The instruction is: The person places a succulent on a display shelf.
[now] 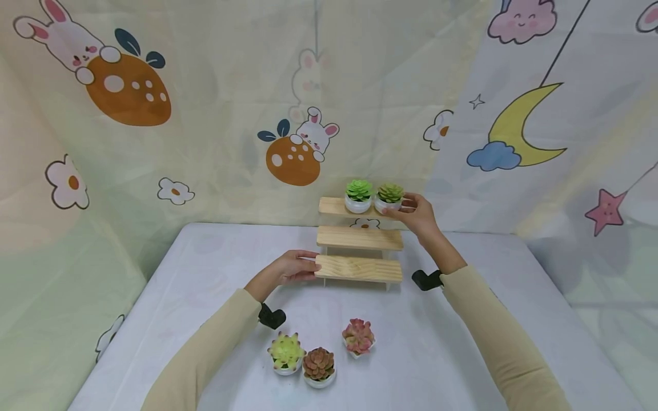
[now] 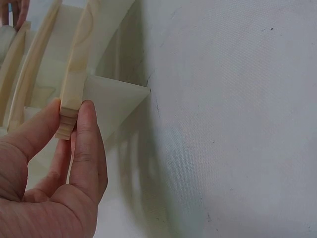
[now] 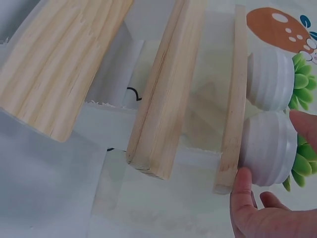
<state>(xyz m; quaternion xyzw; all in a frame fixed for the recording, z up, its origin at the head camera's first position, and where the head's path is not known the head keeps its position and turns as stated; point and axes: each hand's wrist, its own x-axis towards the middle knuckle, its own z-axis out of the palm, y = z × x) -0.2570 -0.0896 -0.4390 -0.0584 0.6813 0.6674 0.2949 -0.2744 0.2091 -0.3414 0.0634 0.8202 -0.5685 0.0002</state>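
Observation:
A three-step wooden display stand (image 1: pixel 360 268) with pale supports stands at the back of the table. My left hand (image 1: pixel 292 267) pinches the left end of its lowest step, thumb on one face and fingers on the other, as the left wrist view shows. On the top step, my right hand (image 1: pixel 417 216) holds a green potted succulent (image 1: pixel 389 197) by its white pot, near the step's right end. Another potted succulent (image 1: pixel 358 196), brighter green, sits just left of it. In the right wrist view the held pot (image 3: pixel 267 148) rests against the step, close beside the other pot (image 3: pixel 270 79).
Nearer the front lie a yellow-green potted succulent (image 1: pixel 285 353), a brown one (image 1: pixel 319 366) close beside it, and a pink one (image 1: pixel 358 337) a little to the right. A cartoon-printed cloth (image 1: pixel 221 142) hangs behind the white table (image 1: pixel 216 251).

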